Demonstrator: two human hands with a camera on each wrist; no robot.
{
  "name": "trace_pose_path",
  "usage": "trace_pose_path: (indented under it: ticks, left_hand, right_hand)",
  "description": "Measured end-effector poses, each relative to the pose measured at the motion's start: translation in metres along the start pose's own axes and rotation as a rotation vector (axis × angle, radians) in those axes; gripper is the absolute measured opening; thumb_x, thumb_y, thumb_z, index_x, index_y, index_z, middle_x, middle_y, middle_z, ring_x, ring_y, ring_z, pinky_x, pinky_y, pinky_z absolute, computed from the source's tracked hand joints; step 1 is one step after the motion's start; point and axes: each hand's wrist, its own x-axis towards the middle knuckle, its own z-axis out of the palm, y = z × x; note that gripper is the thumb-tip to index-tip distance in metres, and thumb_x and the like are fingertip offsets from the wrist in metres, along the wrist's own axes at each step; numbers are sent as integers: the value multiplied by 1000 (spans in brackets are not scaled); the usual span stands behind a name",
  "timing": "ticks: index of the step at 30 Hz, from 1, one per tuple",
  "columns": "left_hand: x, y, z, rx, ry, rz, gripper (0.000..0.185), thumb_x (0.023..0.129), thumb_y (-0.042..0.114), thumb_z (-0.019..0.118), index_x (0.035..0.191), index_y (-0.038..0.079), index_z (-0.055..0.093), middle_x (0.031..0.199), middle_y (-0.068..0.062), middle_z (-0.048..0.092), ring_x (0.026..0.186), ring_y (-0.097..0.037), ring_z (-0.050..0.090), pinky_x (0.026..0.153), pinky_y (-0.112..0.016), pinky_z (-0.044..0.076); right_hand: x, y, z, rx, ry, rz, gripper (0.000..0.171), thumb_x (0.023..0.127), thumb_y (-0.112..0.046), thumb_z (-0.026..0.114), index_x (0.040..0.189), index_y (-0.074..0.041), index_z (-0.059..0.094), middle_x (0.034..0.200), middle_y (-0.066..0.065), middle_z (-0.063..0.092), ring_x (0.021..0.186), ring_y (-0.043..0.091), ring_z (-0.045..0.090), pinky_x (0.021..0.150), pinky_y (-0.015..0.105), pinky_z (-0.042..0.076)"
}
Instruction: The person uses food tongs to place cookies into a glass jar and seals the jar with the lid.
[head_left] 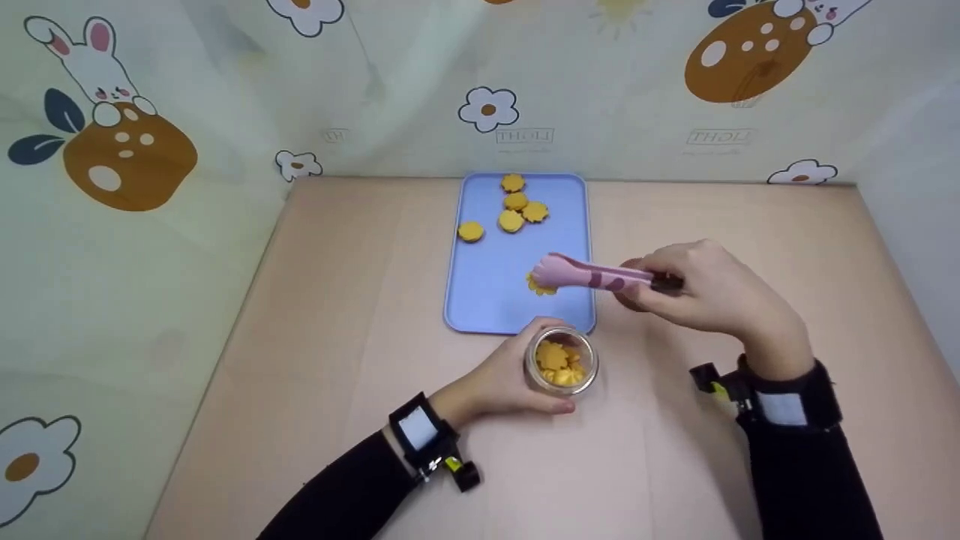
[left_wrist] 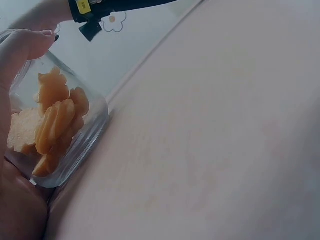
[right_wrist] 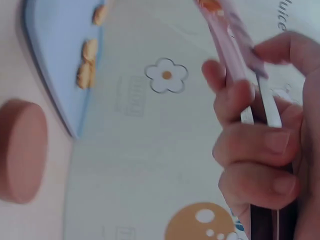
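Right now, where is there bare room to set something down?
The table left of the blue tray, bounded by the patterned cloth and left sleeve, is bare; so is the tray's lower left. Crowded: the tray's lower right, near glass jar, pink tongs and right hand.

The head view looks forward and down from above the tabletop (head_left: 337, 300), reaching its far edge and the printed backdrop (head_left: 405, 97). The left wrist view is low and tilted, close to the glass jar (left_wrist: 86, 142) at its left side. The right wrist view, turned sideways, looks closely along the tongs (right_wrist: 227, 47). Head and left wrist share the jar; head and right wrist, the tongs and blue tray (head_left: 487, 292).
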Motion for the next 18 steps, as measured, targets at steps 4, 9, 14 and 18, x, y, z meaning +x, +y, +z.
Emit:
trace_pose_path:
  ticks: [4,9,14,18]
  left_hand:
    - [0,-1,0,12,6,10,100,74,24,102,156,22,45,148,7,62,138,-14,57,126,-39,38]
    - [-2,0,1,7,4,-26,119,74,27,102,169,26,31,157,5,56,143,-13,54,129,-38,35]
    - [-3,-1,1,7,3,-45,109,75,29,102,164,28,39,155,7,57,143,-14,54,127,-39,38]
    - [-3,-2,1,32,6,-46,99,75,31,101,156,29,45,149,8,60,140,-13,56,124,-40,41]
  right_hand:
    - [-10,-7,-14,5,-25,-80,5,91,-16,80,87,-16,77,72,-16,55,61,2,47,53,24,41]
    - [-21,-21,-24,-9,-62,-83,17,84,-8,76,80,-23,70,69,-20,48,59,-2,44,51,19,39]
    - [-27,-30,-28,-2,-116,-36,22,84,-8,76,77,-27,67,67,-21,46,57,-2,43,50,19,39]
    - [-30,-35,-30,5,-154,7,19,85,-10,78,78,-26,71,66,-21,47,56,-2,43,49,21,40]
